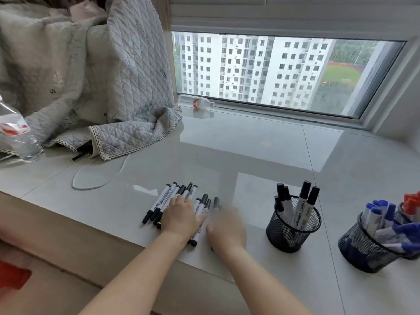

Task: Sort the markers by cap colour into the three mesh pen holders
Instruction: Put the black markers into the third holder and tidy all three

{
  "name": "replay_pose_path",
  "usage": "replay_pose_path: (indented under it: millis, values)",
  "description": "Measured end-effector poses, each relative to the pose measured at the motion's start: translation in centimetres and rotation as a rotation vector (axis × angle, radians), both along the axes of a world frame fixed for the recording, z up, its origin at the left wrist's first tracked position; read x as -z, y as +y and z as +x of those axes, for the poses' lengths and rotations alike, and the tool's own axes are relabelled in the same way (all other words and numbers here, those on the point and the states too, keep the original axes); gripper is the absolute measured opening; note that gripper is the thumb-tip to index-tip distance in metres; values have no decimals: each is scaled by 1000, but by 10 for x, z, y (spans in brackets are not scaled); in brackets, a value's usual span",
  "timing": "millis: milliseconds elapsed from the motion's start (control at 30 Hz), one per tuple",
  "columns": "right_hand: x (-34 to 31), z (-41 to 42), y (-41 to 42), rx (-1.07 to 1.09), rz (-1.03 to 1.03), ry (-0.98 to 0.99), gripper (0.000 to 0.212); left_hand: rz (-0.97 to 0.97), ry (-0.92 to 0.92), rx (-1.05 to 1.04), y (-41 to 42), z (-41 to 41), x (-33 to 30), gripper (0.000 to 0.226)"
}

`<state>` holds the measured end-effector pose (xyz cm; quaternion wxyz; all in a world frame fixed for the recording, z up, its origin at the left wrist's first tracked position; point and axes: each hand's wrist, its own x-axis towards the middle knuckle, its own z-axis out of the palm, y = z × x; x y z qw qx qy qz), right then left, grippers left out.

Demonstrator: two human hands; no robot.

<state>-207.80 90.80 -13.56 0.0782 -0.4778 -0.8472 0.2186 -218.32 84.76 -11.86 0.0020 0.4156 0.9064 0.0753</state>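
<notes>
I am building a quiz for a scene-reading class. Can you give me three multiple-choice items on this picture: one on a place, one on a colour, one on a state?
1. Where does the holder with black-capped markers stand among the holders?
A. Nearest the loose pile
B. Farthest right
C. On the quilt

2. What cap colour do the loose markers on the sill have?
A. Red
B. Blue
C. Black

3. How is the bottle by the window placed?
A. Upright
B. Lying on its side
C. Inside a holder

Answers:
1 A: it stands left of the blue-cap holder and red-cap holder, closest to the pile.
2 C: every cap seen in the pile is black.
3 B: it lies flat along the window frame.
</notes>
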Motion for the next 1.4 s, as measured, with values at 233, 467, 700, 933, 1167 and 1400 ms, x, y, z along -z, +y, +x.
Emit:
replay_pose_path:
  millis: [233,467,700,933,1167,1400]
  values:
    - [-3,11,4,22,-53,-2,42,-28,-1,-2,8,9,3,54]
    - [-10,32,10,49,-115,-46,30,-104,-42,-18,11,25,6,33]
    - [-19,54,9,5,-122,-129,26,-148,-90,-22,10,42,4,34]
    - [-40,79,0,16,-312,150,19,-62,-324,-78,1,55,-2,30]
    - [-94,84,10,-62,-144,584,29,122,-528,-97,7,84,-9,27]
    - [-125,129,57,203,-238,1095,41,441,-574,-8,18,101,-30,18]
